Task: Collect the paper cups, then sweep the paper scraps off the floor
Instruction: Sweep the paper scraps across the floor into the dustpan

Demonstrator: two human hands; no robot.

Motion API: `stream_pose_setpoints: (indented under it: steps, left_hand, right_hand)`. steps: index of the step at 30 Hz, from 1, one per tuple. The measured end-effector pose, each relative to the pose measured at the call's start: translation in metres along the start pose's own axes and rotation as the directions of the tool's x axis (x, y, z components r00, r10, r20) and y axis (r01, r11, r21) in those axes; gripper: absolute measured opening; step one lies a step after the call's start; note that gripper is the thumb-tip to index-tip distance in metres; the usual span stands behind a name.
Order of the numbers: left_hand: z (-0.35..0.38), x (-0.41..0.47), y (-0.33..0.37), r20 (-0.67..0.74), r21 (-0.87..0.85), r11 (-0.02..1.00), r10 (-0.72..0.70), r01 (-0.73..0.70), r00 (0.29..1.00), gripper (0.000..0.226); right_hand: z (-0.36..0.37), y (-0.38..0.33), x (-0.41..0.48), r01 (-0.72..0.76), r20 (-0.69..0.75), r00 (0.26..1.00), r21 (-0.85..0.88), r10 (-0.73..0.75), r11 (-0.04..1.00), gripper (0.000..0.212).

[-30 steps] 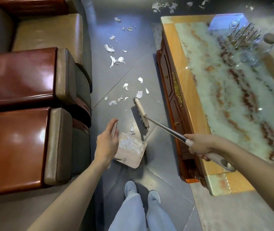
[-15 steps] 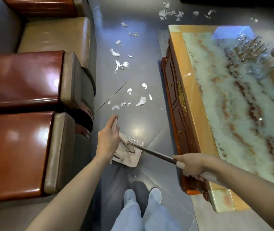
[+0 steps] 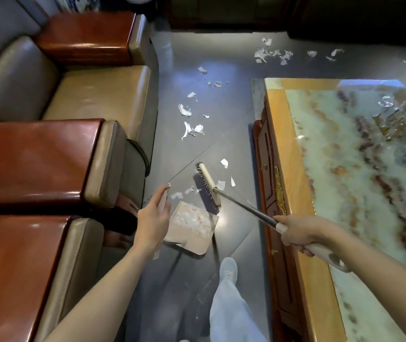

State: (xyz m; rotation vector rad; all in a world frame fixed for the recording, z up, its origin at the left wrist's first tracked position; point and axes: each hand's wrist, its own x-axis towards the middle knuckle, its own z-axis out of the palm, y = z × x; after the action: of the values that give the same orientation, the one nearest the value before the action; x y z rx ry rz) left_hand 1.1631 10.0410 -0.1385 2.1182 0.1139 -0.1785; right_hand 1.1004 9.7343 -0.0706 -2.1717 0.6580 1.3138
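White paper scraps (image 3: pixel 190 126) lie strewn along the dark floor between sofa and table, with more scraps (image 3: pixel 272 54) far back. My left hand (image 3: pixel 153 218) grips the upright handle of a beige dustpan (image 3: pixel 192 228), which rests on the floor and holds swept scraps. My right hand (image 3: pixel 298 233) grips the broom's metal pole. The broom head (image 3: pixel 209 187) sits just beyond the dustpan's mouth, with a few scraps (image 3: pixel 221 185) beside it. No paper cups are in view.
A red-brown and tan leather sofa (image 3: pixel 49 154) runs along the left. A wooden coffee table (image 3: pixel 360 183) with a marbled glass top stands on the right, with glassware (image 3: pixel 404 124) at its far end. My foot (image 3: pixel 228 267) stands behind the dustpan.
The broom head swept into the dustpan half a second ago and has now swung back out onto the floor ahead. The view has tilted up, showing more of the floor.
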Motion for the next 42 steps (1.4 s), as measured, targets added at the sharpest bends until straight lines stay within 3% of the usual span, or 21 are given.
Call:
stream_pose_setpoints:
  steps: [6, 10, 14, 21, 24, 28, 33, 38, 42]
  left_hand:
    - [0.027, 0.049, 0.024, -0.015, 0.057, 0.998, -0.034, 0.035, 0.999, 0.033]
    - [0.034, 0.067, 0.030, -0.029, 0.104, 0.993, -0.043, 0.046, 0.999, 0.035]
    - [0.033, 0.075, 0.031, -0.037, 0.108, 0.991, -0.069, 0.073, 0.997, 0.039]
    - [0.026, 0.080, 0.027, -0.066, 0.090, 0.991, -0.094, 0.099, 0.993, 0.037]
    - [0.018, 0.078, 0.021, -0.061, 0.063, 0.990, -0.122, 0.125, 0.991, 0.039]
    - [0.003, 0.076, 0.010, -0.058, 0.055, 0.990, -0.128, 0.131, 0.990, 0.036]
    - [-0.023, 0.079, -0.004, -0.098, 0.046, 0.989, -0.133, 0.138, 0.986, 0.031]
    - [-0.040, 0.079, -0.016, -0.103, 0.051, 0.986, -0.153, 0.159, 0.983, 0.032]
    - [-0.045, 0.085, -0.019, -0.126, 0.055, 0.982, -0.171, 0.179, 0.977, 0.033]
  right_hand:
    - [-0.080, -0.005, 0.058, 0.004, -0.082, 0.997, -0.058, -0.008, 0.998, 0.065]
    - [-0.098, -0.015, 0.093, -0.027, -0.146, 0.989, -0.219, -0.005, 0.975, 0.060]
    - [-0.092, -0.032, 0.116, -0.027, -0.068, 0.998, -0.277, 0.008, 0.960, 0.061]
    - [-0.074, -0.052, 0.110, 0.052, 0.130, 0.991, -0.161, -0.031, 0.985, 0.068]
    - [-0.090, -0.054, 0.101, 0.043, 0.137, 0.990, -0.055, -0.035, 0.998, 0.073]
    - [-0.119, -0.061, 0.096, 0.043, 0.107, 0.993, -0.041, -0.039, 0.998, 0.075]
    - [-0.146, -0.084, 0.107, 0.029, -0.033, 0.999, -0.120, -0.033, 0.992, 0.066]
    - [-0.162, -0.110, 0.141, 0.002, -0.146, 0.987, -0.400, -0.066, 0.916, 0.059]
    - [-0.149, -0.131, 0.166, -0.005, -0.059, 0.998, -0.428, -0.023, 0.904, 0.061]
